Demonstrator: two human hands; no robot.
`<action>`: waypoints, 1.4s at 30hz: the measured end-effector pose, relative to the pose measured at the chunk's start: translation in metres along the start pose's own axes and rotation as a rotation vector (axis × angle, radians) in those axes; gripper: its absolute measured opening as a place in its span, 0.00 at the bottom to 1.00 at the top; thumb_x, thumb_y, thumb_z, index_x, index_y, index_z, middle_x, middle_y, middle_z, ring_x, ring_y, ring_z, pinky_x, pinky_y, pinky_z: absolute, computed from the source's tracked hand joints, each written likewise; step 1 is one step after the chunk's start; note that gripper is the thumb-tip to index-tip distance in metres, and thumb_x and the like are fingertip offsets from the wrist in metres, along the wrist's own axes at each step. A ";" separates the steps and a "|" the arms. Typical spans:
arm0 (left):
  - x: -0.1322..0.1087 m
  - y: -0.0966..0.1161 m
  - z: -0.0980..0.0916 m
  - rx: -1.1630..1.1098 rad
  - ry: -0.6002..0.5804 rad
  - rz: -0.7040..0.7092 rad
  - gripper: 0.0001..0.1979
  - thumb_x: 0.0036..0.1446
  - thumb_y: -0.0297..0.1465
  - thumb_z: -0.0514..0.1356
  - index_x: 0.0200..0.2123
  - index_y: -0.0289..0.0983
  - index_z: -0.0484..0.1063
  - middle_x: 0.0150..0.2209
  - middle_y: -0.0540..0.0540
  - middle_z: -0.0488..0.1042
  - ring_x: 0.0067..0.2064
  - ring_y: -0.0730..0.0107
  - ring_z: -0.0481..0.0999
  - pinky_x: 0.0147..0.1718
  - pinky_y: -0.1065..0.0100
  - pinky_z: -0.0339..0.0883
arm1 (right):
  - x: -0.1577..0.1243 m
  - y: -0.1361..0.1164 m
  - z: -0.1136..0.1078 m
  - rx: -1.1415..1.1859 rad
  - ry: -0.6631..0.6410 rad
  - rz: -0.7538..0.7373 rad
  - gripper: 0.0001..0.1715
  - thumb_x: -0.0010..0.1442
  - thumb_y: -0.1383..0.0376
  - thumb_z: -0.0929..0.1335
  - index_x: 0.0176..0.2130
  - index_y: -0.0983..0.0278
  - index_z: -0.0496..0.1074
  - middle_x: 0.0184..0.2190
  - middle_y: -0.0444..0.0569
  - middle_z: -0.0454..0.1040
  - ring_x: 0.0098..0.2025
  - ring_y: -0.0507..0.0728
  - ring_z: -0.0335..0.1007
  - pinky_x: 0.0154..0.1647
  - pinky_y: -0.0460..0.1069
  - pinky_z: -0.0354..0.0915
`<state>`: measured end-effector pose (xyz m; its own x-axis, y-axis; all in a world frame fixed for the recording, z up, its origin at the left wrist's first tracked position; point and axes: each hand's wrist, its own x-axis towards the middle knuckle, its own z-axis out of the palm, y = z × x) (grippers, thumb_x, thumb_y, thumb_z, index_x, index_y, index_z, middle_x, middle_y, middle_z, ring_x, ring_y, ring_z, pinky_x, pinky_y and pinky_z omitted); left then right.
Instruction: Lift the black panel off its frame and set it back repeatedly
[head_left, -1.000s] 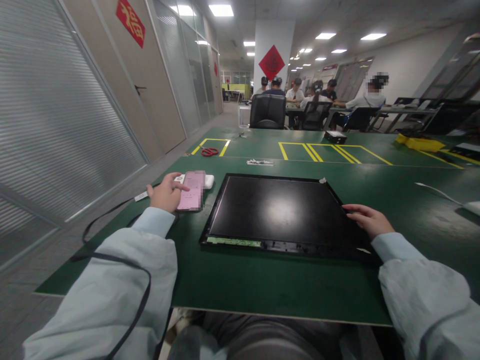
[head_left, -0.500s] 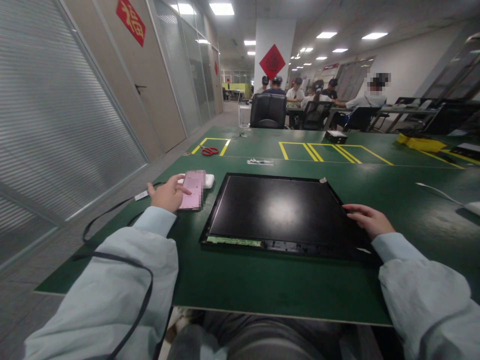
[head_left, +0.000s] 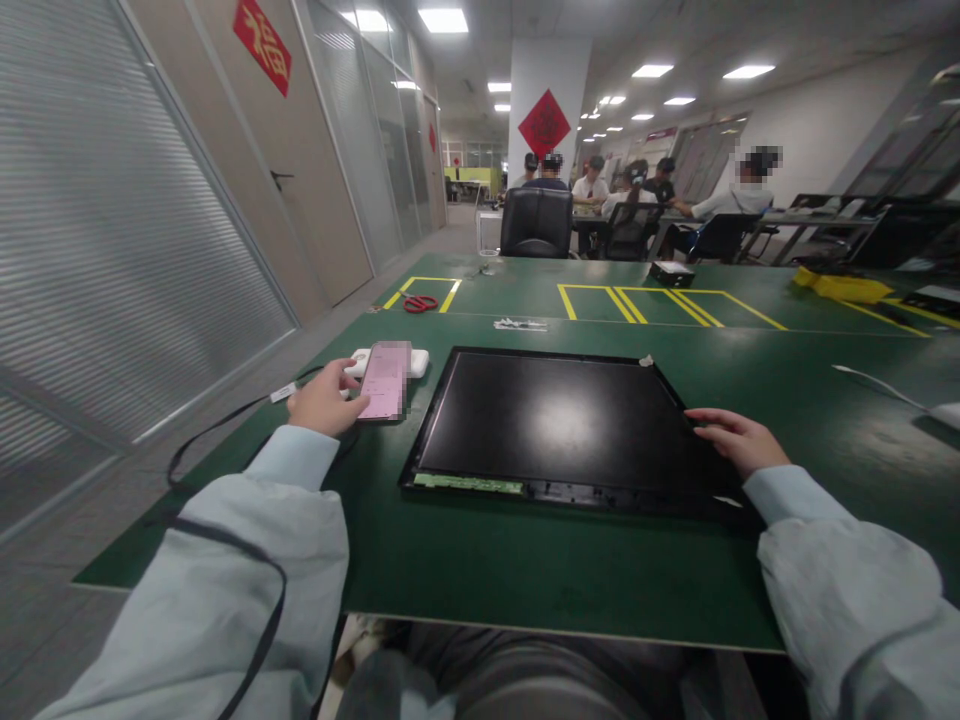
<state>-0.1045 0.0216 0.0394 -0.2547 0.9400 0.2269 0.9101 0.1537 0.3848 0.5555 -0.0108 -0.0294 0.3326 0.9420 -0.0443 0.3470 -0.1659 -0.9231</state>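
Observation:
My left hand (head_left: 324,398) is at the lower left side of a phone (head_left: 382,380) with a pink screen, its thumb by the phone's edge and its fingers apart. The phone leans on or lies over a white object (head_left: 420,362), partly hidden behind it. A black flat display panel (head_left: 555,420) lies on the green table (head_left: 570,580) in front of me, with a green strip (head_left: 469,484) along its near edge. My right hand (head_left: 735,438) rests at the panel's right edge, fingers stretched out and touching the frame.
Red-handled scissors (head_left: 421,303) lie inside a yellow tape outline at the far left. Small white pieces (head_left: 520,324) lie beyond the panel. A white cable (head_left: 881,388) runs at the right, and a small black box (head_left: 672,273) stands at the back. Several people sit at tables beyond.
My left hand has drawn back left from the phone's screen to its edge, uncovering more of the white object. My right hand and the panel have stayed put.

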 end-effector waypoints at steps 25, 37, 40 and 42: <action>-0.008 0.008 -0.007 -0.091 0.013 -0.149 0.31 0.62 0.38 0.64 0.68 0.41 0.74 0.51 0.40 0.90 0.59 0.40 0.87 0.59 0.44 0.74 | 0.004 0.003 0.000 0.052 0.004 0.004 0.31 0.38 0.54 0.83 0.43 0.61 0.87 0.20 0.41 0.71 0.23 0.54 0.63 0.26 0.51 0.59; -0.010 0.015 -0.007 -0.065 -0.014 -0.140 0.26 0.69 0.35 0.58 0.68 0.44 0.78 0.47 0.37 0.92 0.68 0.31 0.82 0.72 0.27 0.58 | 0.002 0.005 0.000 0.041 0.019 -0.014 0.29 0.41 0.54 0.83 0.43 0.61 0.88 0.20 0.41 0.72 0.22 0.54 0.62 0.25 0.51 0.57; -0.011 0.014 -0.007 -0.100 0.052 -0.130 0.27 0.70 0.35 0.57 0.70 0.45 0.75 0.60 0.35 0.89 0.71 0.30 0.79 0.74 0.23 0.51 | 0.004 0.004 -0.001 0.042 0.021 0.008 0.29 0.39 0.54 0.83 0.42 0.60 0.88 0.22 0.42 0.75 0.22 0.54 0.62 0.25 0.51 0.57; -0.012 0.014 -0.007 -0.132 0.086 -0.117 0.27 0.71 0.35 0.56 0.71 0.47 0.73 0.65 0.36 0.86 0.72 0.33 0.78 0.76 0.23 0.47 | 0.003 0.000 0.000 0.032 0.028 0.003 0.28 0.39 0.54 0.82 0.41 0.60 0.88 0.22 0.43 0.75 0.23 0.54 0.63 0.26 0.51 0.58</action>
<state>-0.0911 0.0107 0.0488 -0.3883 0.8876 0.2476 0.8235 0.2136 0.5256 0.5564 -0.0085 -0.0299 0.3579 0.9330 -0.0366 0.3179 -0.1586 -0.9348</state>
